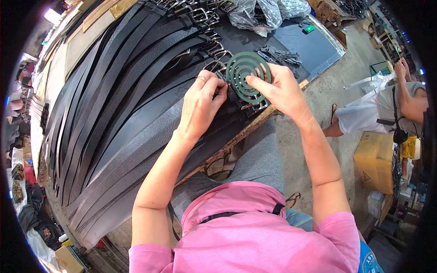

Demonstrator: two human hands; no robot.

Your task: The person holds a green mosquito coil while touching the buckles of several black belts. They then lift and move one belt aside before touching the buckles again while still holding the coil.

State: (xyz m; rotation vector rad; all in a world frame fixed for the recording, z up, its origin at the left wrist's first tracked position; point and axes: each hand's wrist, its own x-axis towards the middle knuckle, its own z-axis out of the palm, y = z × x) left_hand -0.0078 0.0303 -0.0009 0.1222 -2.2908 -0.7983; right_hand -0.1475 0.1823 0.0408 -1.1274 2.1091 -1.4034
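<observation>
A dark green mosquito coil (pixel 238 68) is held up flat over the table edge, gripped along its right side by my right hand (pixel 287 93), thumb on top and fingers beneath. Close to the coil's left edge, my left hand (pixel 200 104) is closed with thumb and fingertips pinched together. Whatever those fingers hold, if anything, is hidden. Below both hands lie several black leather belts (pixel 132 59), fanned out lengthwise, with metal buckles (pixel 214 48) bunched at the far end.
Crumpled clear plastic bags (pixel 259 16), a small green item (pixel 308 29) and a pile of small black pieces (pixel 280 57) lie on the table's far part. At the right stand another person (pixel 378 107) and a cardboard box (pixel 374 159).
</observation>
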